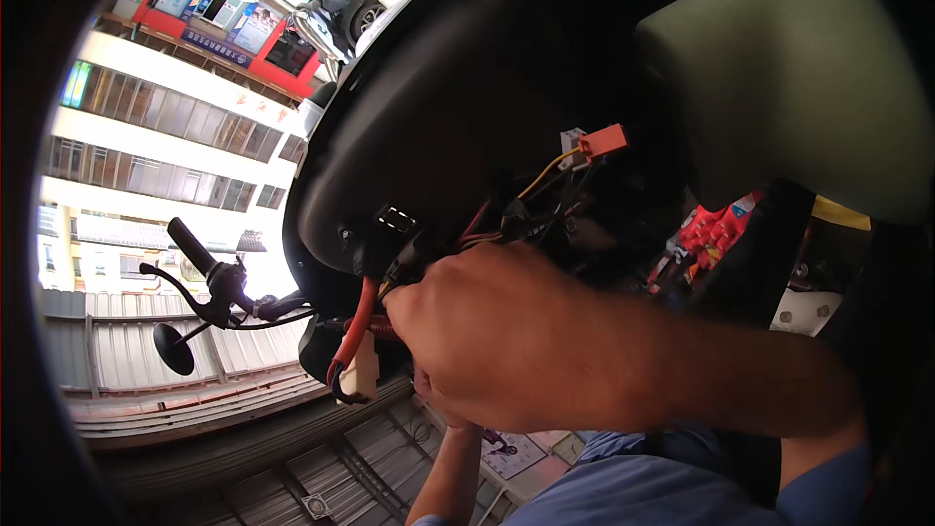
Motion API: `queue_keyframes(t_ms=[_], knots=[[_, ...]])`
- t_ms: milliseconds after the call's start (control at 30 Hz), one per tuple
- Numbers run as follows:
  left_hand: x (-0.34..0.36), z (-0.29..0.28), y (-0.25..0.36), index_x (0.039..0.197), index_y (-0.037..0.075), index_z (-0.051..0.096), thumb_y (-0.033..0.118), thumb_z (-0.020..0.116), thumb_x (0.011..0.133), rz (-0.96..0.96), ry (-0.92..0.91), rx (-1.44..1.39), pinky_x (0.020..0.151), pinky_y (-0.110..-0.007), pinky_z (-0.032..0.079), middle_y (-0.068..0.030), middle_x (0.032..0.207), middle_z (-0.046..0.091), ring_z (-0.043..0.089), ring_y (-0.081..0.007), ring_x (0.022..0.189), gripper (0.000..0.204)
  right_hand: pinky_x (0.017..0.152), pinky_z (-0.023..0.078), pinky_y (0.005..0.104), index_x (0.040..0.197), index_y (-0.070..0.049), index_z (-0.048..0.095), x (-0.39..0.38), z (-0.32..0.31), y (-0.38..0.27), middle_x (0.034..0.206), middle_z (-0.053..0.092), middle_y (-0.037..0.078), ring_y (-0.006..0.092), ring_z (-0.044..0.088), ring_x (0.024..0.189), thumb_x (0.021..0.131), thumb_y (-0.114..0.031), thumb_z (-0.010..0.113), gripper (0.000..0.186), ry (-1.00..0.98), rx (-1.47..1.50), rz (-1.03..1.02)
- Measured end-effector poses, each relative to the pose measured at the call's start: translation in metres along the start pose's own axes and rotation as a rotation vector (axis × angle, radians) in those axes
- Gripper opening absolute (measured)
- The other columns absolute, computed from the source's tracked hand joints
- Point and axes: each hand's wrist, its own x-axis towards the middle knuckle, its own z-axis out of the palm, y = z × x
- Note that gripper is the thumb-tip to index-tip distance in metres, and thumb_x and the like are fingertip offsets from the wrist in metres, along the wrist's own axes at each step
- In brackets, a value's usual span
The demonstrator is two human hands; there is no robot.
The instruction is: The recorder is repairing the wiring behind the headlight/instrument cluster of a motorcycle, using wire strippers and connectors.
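Wiring (361, 321), red-sleeved, black and yellow, crowds the right hand (506, 331); whether its fingers (409, 314) grip any, I cannot tell.

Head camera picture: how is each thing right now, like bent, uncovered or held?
Right hand: curled; what it grips is hidden.
Left hand: mostly hidden behind the other.
Thick red cable: bent.
Pale connector: plugged in or not, can't tell.
Orange-red connector: not held.
Yellow wire: curved, uncovered.
Handlebar grip: no hand on it.
Lever: not squeezed by any hand.
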Motion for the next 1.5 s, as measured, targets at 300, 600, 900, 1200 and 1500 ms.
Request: queue_keyframes(t_ms=[300,600,900,1200,1500], knots=[[-0.009,-0.005,0.007,0.119,-0.001,0.051,0.021,0.059,0.09,-0.166,0.123,0.51,0.086,-0.039,0.041,-0.0141,0.114,0.057,0.055,-0.0258,0.099,0.037,0.066,0.054,0.0334,0.083,-0.003,0.068,0.001,-0.008,0.007,0.078,0.068,0.01,0.0216,0.068,0.073,0.074,-0.013,0.063,0.015,-0.068,-0.113,-0.116],[-0.012,0.002,0.011,0.116,-0.002,0.053,0.016,0.056,0.092,-0.175,0.123,0.442,0.083,-0.034,0.042,-0.0114,0.113,0.058,0.055,-0.0199,0.098,0.03,0.065,0.054,0.0352,0.081,-0.002,0.068,-0.009,-0.006,0.013,0.075,0.067,0.012,0.0242,0.068,0.072,0.074,-0.013,0.063,0.014,-0.034,-0.12,-0.123],[-0.011,-0.006,-0.004,0.114,-0.002,0.055,0.012,0.053,0.094,-0.135,0.093,0.31,0.08,-0.029,0.044,-0.0088,0.112,0.059,0.055,-0.0139,0.098,0.025,0.065,0.054,0.0371,0.08,-0.001,0.067,-0.008,0.005,0.008,0.072,0.067,0.014,0.0268,0.068,0.07,0.075,-0.014,0.062,0.015,0.017,-0.174,-0.107],[-0.001,0.0,-0.023,0.112,-0.004,0.057,0.004,0.046,0.097,-0.006,0.115,-0.004,0.08,-0.025,0.045,-0.0068,0.111,0.06,0.055,-0.0076,0.098,0.021,0.063,0.054,0.0401,0.079,-0.001,0.065,0.014,0.067,-0.018,0.074,0.066,0.014,0.0293,0.068,0.071,0.077,-0.013,0.059,0.014,0.162,-0.246,0.162],[0.015,0.004,-0.011,0.106,-0.001,0.058,0.0,0.052,0.092,0.055,0.192,0.0,0.069,-0.024,0.046,-0.0045,0.087,0.057,0.054,-0.0093,0.08,0.016,0.069,0.053,0.0432,0.087,0.007,0.054,0.071,0.122,-0.032,0.081,0.062,0.025,0.0384,0.064,0.079,0.072,-0.002,0.059,0.019,0.023,-0.726,0.301]])
